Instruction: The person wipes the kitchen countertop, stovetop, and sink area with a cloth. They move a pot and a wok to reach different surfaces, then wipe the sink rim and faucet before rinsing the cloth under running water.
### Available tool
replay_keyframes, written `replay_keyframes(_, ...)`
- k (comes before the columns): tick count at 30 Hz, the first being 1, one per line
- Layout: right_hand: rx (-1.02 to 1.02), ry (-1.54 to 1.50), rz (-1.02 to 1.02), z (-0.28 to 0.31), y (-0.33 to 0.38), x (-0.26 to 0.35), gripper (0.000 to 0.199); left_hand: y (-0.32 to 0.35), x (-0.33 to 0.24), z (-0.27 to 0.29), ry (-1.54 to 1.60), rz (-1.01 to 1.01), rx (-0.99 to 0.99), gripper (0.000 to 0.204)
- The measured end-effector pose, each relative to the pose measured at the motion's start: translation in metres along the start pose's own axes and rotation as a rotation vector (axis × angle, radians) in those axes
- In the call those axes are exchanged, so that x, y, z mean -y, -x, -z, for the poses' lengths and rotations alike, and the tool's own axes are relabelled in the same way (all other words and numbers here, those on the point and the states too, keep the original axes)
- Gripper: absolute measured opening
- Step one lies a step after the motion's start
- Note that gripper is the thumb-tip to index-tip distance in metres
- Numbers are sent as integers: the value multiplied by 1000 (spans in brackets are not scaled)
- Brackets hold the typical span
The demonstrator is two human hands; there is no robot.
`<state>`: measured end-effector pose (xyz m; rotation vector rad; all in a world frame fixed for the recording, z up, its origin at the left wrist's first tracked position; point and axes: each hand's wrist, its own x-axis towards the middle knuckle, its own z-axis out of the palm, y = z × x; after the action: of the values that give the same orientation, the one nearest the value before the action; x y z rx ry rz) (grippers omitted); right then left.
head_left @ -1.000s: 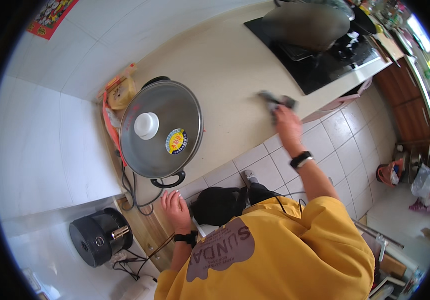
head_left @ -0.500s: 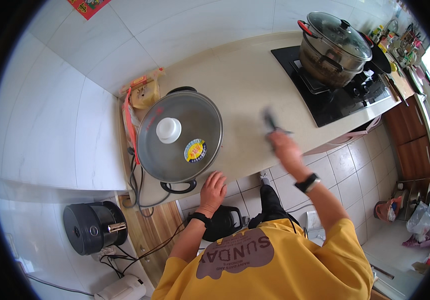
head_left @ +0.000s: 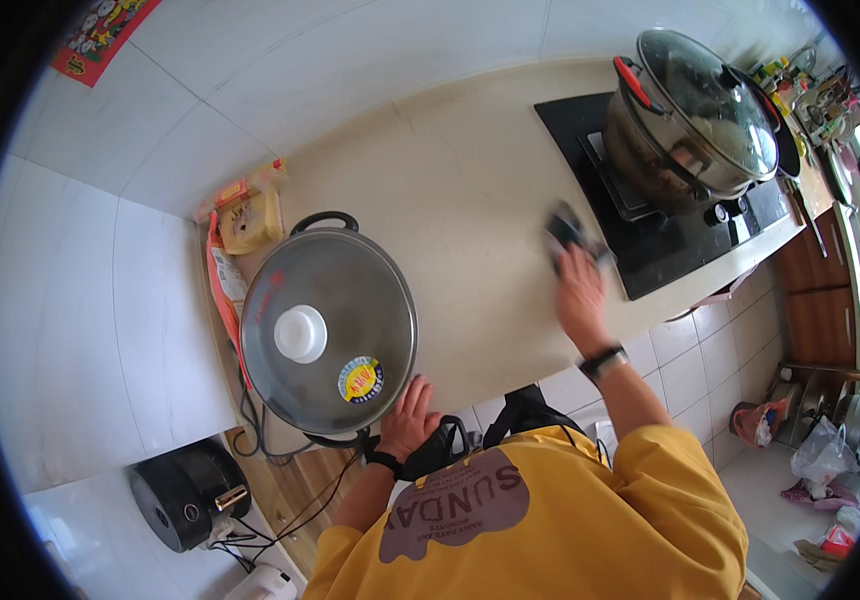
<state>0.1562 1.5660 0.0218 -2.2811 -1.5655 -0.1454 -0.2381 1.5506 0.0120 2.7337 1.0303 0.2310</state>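
Note:
My right hand (head_left: 581,292) presses a dark cloth (head_left: 567,234) onto the beige countertop (head_left: 470,200), just left of the black cooktop (head_left: 650,235). The cloth is blurred by motion and only partly shows past my fingers. My left hand (head_left: 408,418) rests flat with fingers apart on the counter's front edge, beside the large electric pan with a glass lid and white knob (head_left: 325,325). It holds nothing. A black band sits on each wrist.
A big steel pot with a glass lid and red handle (head_left: 695,120) stands on the cooktop. Yellow food packets (head_left: 245,215) lie behind the electric pan. A black round cooker (head_left: 185,495) and cables sit on the floor at lower left. Bags lie on the floor at right.
My right hand with the cloth has slid across the counter toward the cooktop. My left hand has moved along the counter edge, closer to the electric pan. The view has shifted.

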Motion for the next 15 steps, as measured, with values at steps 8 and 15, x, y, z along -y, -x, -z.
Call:
replay_keyframes(8, 598, -34, 222, 21, 30, 31, 52, 5, 3, -11, -83, -44, -29, 56)
replay_keyframes(15, 385, -148, 757, -87, -141, 202, 60, 6, -1, -6, -29, -10, 59, 51)
